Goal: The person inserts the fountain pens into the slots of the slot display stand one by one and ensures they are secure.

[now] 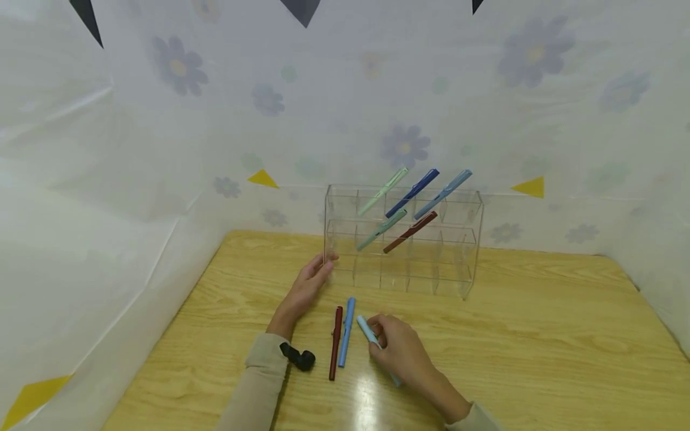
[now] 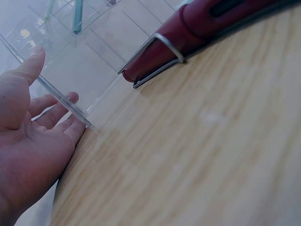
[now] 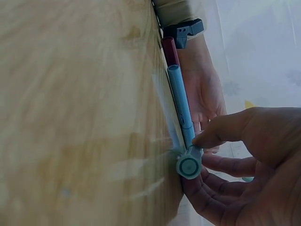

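My right hand (image 1: 401, 350) pinches a light blue pen (image 1: 369, 330) between thumb and fingers, low over the wooden table; its round end faces the camera in the right wrist view. My left hand (image 1: 308, 288) touches the lower left edge of a clear acrylic pen rack (image 1: 396, 272); the left wrist view shows its thumb and fingers extended around that edge. Between the hands a dark red pen (image 1: 336, 344) and a blue pen (image 1: 347, 332) lie side by side on the table. Whether the held pen touches the table I cannot tell.
Upper rack compartments hold a pale green pen (image 1: 384, 191), a dark blue pen (image 1: 412, 193) and a steel blue pen (image 1: 443, 194). Below them lean a teal pen (image 1: 381, 230) and a maroon pen (image 1: 409, 232). A flowered white curtain (image 1: 334, 114) stands behind the table (image 1: 539, 335).
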{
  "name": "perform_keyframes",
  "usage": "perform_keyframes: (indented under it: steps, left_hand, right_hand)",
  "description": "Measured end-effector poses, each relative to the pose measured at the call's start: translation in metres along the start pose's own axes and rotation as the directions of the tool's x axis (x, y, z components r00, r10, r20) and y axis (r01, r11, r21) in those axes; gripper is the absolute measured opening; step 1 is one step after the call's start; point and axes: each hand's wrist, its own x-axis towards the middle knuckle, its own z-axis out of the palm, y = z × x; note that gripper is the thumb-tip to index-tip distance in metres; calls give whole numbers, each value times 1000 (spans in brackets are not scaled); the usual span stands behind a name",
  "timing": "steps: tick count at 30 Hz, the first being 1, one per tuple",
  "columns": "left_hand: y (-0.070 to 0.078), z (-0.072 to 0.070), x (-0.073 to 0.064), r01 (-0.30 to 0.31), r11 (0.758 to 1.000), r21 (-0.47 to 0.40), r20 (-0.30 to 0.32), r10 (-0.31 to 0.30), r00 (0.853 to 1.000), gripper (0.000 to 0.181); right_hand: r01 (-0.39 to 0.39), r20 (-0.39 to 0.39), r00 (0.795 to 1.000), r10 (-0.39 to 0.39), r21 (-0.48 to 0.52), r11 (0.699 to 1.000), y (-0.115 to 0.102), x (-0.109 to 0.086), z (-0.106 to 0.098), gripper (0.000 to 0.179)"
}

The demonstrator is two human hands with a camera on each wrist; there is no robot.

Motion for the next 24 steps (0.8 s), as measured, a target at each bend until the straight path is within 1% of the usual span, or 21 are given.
perform_keyframes:
  steps: [3,7,12,15,21,24]
  left_hand:
    - [1,0,-1,-2,1000,-1,-1,2,1000,56]
    - [1,0,-1,2,1000,-3,0,-2,1000,56]
    - [1,0,-1,-2,1000,-11,6,2,1000,54]
    - [2,0,-2,1,1000,-8,6,-1,1000,56]
    - [1,0,-1,4,1000,-11,7,-4,1000,56]
    - [1,0,-1,5,1000,-16,11,-5,1000,55]
  right_hand:
    - [-2,5,1000,2,25,1000,0,-1,-1,34]
    - [-11,6,1000,11,104,995,0,0,-7,39]
    - [-20,-3,1000,22,258,966,-1,4,-17,46]
    - [-9,-33,999,21,321,947,-1,5,-23,45]
    - [13,-140,990,37,341,940,2,8,-33,33]
    - [10,-158,986,54,378,926,4,9,-38,29]
